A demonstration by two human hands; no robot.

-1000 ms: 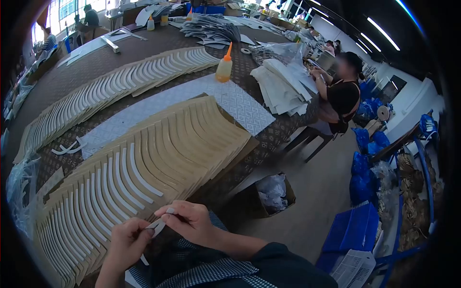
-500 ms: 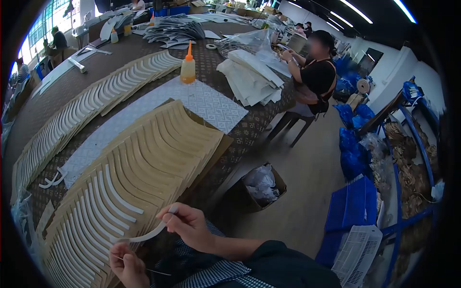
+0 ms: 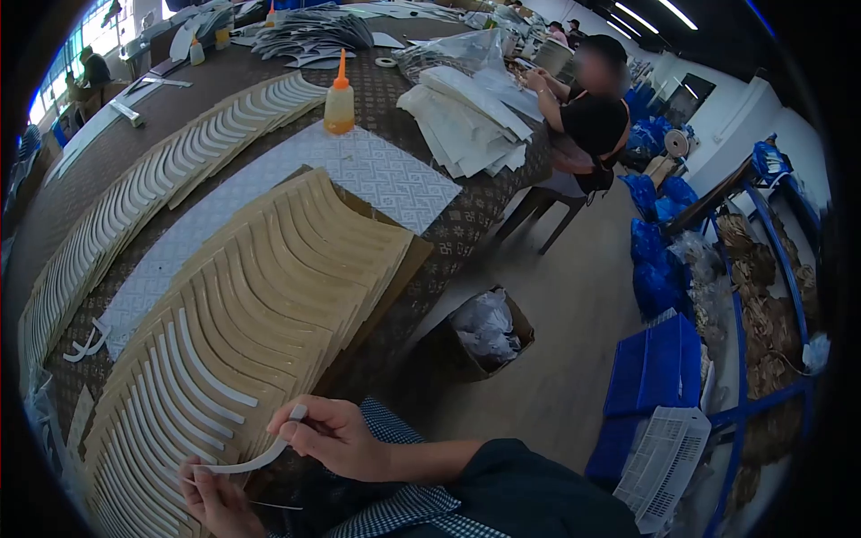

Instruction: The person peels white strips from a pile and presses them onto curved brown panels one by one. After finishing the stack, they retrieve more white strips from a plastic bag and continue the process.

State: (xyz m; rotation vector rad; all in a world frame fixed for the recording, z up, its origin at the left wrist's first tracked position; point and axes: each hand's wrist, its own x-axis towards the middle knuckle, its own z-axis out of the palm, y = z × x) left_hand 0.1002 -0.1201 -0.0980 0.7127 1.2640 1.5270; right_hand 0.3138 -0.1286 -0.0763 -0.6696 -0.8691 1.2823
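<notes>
Here, left hand (image 3: 220, 499) and right hand (image 3: 336, 439) pinch a white strip (image 3: 247, 464) beside the patterned table (image 3: 404, 90).

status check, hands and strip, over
Both pinching white strip: right hand at upper end, left hand at lower end. Strip curved between them. Fanned tan pieces just beyond.

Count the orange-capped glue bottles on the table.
3. The nearest bottle stands beside the white mat; a second bottle stands far left on the table; a third bottle shows at the top edge. More may be hidden among the far piles.
</notes>
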